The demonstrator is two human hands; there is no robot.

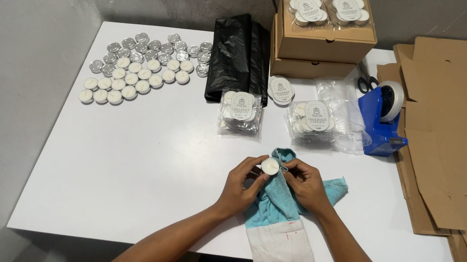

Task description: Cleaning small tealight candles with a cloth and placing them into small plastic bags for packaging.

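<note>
A small white tealight point(270, 165) is held at the lower middle of the white surface point(143, 162). The fingers of the left hand point(241, 186) are clamped on it from 8 o'clock. The right hand point(306, 185) is placed at 4 o'clock of the tealight, and its fingers are pressed together on a teal and white cloth point(277, 234), which is spread under both hands.

At 10 o'clock, well apart, rows of loose tealights point(135, 74) are laid out, some white and some silver. At 12 o'clock two clear bags of tealights point(240, 113) point(311, 122) are seen, and behind them a folded black plastic bag point(239, 56) and stacked brown boxes point(321, 36). At 2 o'clock a blue tape dispenser point(384, 121) is standing beside flat cardboard sheets point(457, 149). Nothing lies between the hands and these things.
</note>
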